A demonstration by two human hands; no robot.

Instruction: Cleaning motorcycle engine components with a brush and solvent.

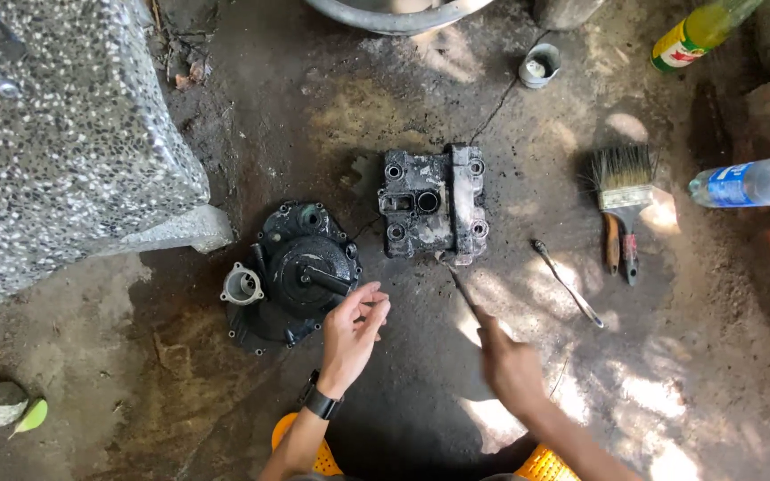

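Head view is looking straight down at a dirty, oil-stained concrete floor, where a blackened, boxy metal engine cover with 4 round bolt holes is lying flat; every place below is being given relative to this cover. The right hand is sitting below the cover and a little to its right, fingers closed around the handle of a thin metal rod-like tool, whose tip is touching or almost touching the cover's lower edge. The left hand is hovering below and left of the cover, fingers half curled and loosely open, pinching nothing that can be made out; it is wearing a black wristband and is lying just beside a round, black, greasy metal casing with a short shaft. A small pale metal flange is resting against that casing's far side from the cover. Right of the cover, a slim silver wrench is lying near, and a wide bristle paintbrush is lying farther right. Beyond the brush, a clear plastic bottle is lying on its side. Above and right of the cover, a small grey tin can is standing. Far left, a speckled stone block is standing.
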